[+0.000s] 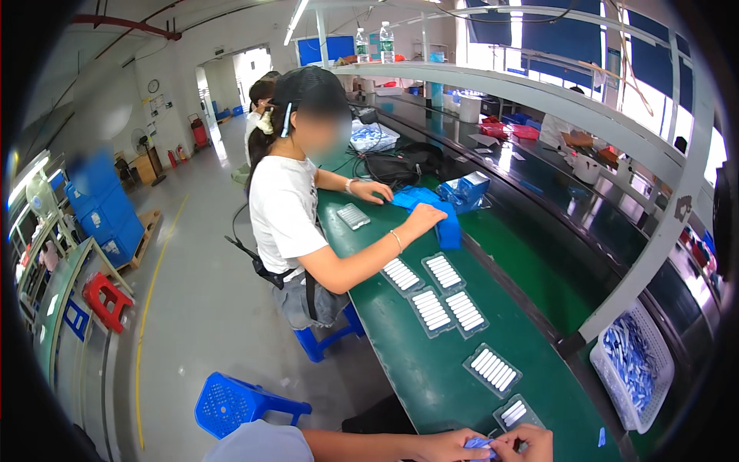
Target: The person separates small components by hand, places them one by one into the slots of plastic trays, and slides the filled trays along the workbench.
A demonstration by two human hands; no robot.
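At the lower edge, my left hand and my right hand meet over the green tabletop, fingers closed in a pinch. Between them is a small blue-and-white wrapper, partly hidden by the fingers. Just beyond my hands lies a clear plastic tray of white cylindrical sticks, its near part covered by my hands. A second such tray sits a little farther up the table. Several more trays of the same sticks are grouped beyond it.
A co-worker sits at the table's left side, hands on blue material. A white basket of blue-and-white packets stands at right, beside the post of an overhead shelf. A blue stool is on the floor at left.
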